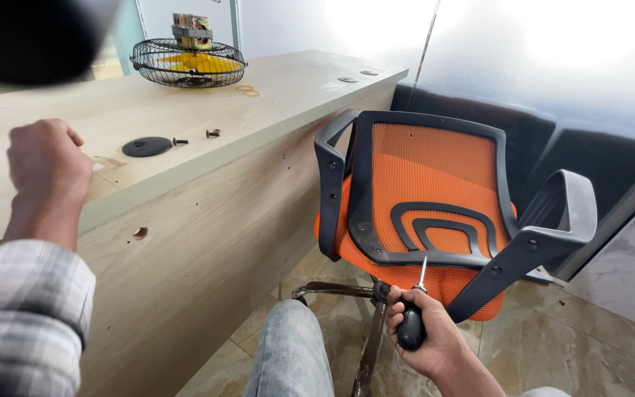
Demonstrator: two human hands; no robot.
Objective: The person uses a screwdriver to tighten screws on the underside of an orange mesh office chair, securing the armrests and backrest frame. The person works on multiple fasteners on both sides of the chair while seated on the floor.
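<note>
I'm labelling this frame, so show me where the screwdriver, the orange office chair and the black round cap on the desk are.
screwdriver (411,328), head view, black handle.
orange office chair (435,173), head view, mesh backrest.
black round cap (146,147), head view, centre.

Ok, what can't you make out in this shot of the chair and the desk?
Head view only:
- Chair base: mostly hidden behind the knee and seat.
- Screwdriver tip: too thin to tell what it touches.
- Left hand: a fist, contents hidden.
- Top left corner: blocked by a dark blur.
- Screws on desk: too small.

Bright daylight, blown-out glare upper right, blurred dark shape upper left
</note>
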